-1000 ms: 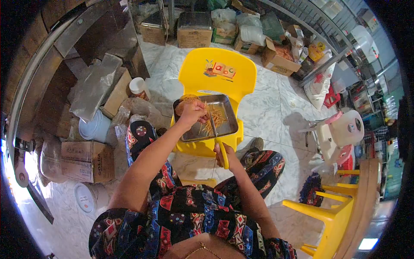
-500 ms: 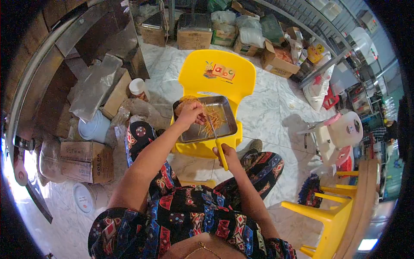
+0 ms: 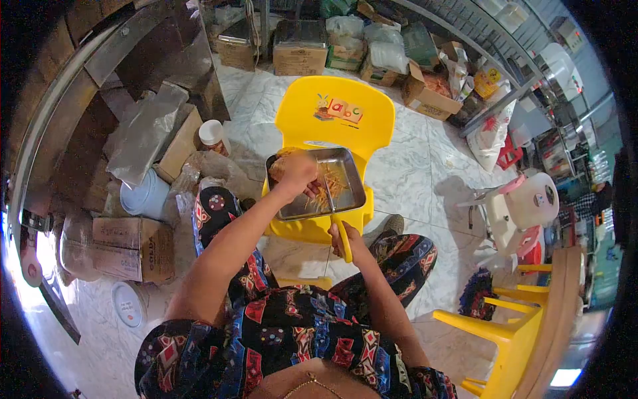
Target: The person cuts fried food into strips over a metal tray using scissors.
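A rectangular metal tray point(image 3: 349, 162) rests on the seat of a small yellow chair point(image 3: 306, 100). Thin orange-yellow strips point(image 3: 337, 181) lie in its middle, and a larger orange-yellow mass point(image 3: 282, 161) sits at its left end, partly covered by my hand. My left hand point(image 3: 298, 174) is over the tray, somewhat blurred, its fingers pinched near the blades; what they hold is hidden. Below the tray's front edge, my right hand point(image 3: 353, 243) grips the yellow handles of a pair of scissors point(image 3: 344, 239), whose blades point up into the strips.
Cardboard boxes point(image 3: 300, 58) and bags line the far wall. On the left stand a white-lidded jar point(image 3: 211, 133), a blue tub point(image 3: 143, 195) and a carton point(image 3: 133, 249). To the right are a white-and-pink chair point(image 3: 512, 213) and a yellow stool point(image 3: 502, 332).
My left hand has shifted slightly and turned over the tray, now blurred. The scissor handles have spread, showing a wider curve in my right hand.
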A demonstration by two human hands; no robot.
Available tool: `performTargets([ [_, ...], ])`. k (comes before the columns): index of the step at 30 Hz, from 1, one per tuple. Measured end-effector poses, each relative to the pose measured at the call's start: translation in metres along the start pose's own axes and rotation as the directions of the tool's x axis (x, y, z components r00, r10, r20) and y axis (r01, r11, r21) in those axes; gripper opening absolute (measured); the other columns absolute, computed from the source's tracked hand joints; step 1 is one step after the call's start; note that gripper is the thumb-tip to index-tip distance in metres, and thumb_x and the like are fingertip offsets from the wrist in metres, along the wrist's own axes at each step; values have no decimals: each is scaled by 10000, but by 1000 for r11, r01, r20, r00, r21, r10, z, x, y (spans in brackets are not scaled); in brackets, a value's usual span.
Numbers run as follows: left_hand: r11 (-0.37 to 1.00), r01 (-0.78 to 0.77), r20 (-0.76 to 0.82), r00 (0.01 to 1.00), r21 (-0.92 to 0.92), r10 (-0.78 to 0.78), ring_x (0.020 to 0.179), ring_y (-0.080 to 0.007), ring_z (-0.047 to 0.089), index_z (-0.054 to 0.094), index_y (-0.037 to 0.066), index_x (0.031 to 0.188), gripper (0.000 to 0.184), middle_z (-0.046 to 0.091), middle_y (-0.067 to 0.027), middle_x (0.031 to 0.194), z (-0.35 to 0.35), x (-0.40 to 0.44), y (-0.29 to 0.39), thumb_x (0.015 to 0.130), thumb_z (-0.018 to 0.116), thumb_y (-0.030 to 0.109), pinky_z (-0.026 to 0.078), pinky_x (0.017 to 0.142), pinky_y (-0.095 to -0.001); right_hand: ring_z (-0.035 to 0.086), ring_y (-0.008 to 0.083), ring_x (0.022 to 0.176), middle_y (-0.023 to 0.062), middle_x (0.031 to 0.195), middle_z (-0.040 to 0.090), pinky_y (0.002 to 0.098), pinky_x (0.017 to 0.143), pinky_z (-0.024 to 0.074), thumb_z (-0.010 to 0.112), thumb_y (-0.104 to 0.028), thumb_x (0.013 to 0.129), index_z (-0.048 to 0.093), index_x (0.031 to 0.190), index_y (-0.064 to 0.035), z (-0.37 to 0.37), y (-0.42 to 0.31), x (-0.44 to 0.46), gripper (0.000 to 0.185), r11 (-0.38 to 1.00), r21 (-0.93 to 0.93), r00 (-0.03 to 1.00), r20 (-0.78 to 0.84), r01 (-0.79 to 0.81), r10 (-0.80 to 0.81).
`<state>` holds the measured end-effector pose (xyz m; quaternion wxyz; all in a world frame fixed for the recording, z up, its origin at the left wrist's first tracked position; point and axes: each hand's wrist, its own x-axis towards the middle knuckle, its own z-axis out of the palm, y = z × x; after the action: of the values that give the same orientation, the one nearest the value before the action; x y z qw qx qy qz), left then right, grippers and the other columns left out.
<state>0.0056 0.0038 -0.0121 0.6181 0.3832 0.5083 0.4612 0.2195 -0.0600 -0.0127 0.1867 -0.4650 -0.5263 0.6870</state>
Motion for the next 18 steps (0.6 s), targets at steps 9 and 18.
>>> performTargets([
  [9,999,31,25,999,-44,-30,542,-182,579,470,29,817,106,557,-97,687,-4,7,-12,852,427,120,487,435,-284,348,78,361,-27,496,362,225,336,308,548,-424,789,449,736,-92,-2,-8,-6,350,999,-33,998,-40,-40,39],
  [18,999,43,65,997,-24,-41,540,-181,563,451,29,863,122,550,-98,697,0,1,-7,860,433,149,482,449,-277,404,91,389,-16,500,380,241,373,359,527,-444,794,454,746,-81,2,-8,-5,373,1000,-9,999,-34,-26,25],
])
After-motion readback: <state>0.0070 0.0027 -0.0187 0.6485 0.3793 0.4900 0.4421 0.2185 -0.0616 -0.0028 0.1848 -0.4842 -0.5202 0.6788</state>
